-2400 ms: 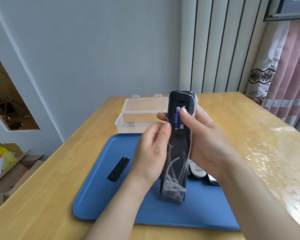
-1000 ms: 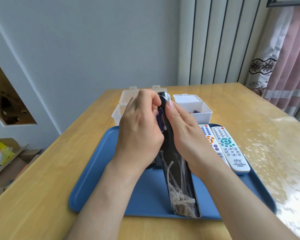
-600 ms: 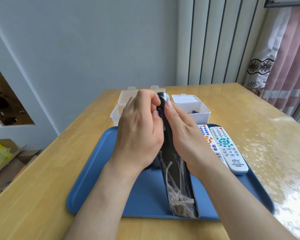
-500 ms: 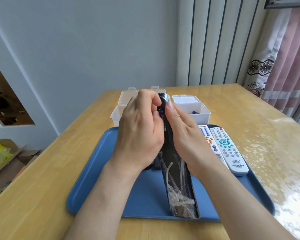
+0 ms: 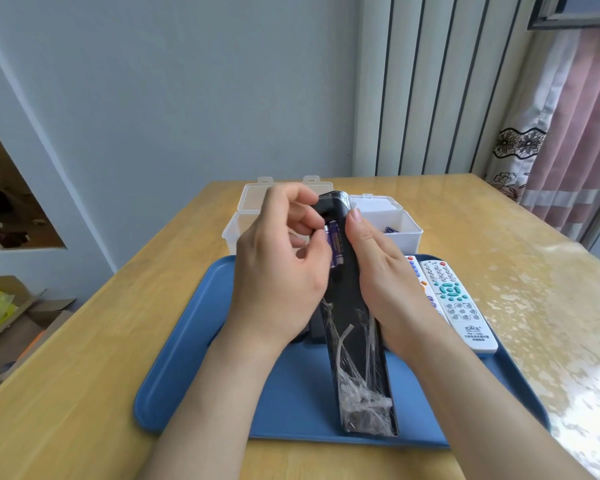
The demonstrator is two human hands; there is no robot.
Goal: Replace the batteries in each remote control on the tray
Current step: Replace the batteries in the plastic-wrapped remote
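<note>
Tray (image 5: 194, 358) on table (image 5: 84, 375). Left box (image 5: 236, 230) and right box (image 5: 402, 220) behind its far edge. Remote (image 5: 458, 306) along its right edge. Held remote (image 5: 357, 358) above its centre.

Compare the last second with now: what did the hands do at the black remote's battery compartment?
The left hand drew its fingers back from the compartment, uncovering the purple battery, which its thumb and forefinger now appear to pinch. Unchanged: the right hand keeps its grip on the black remote, lower end down at the blue tray, with the white remote lying beside it.
</note>
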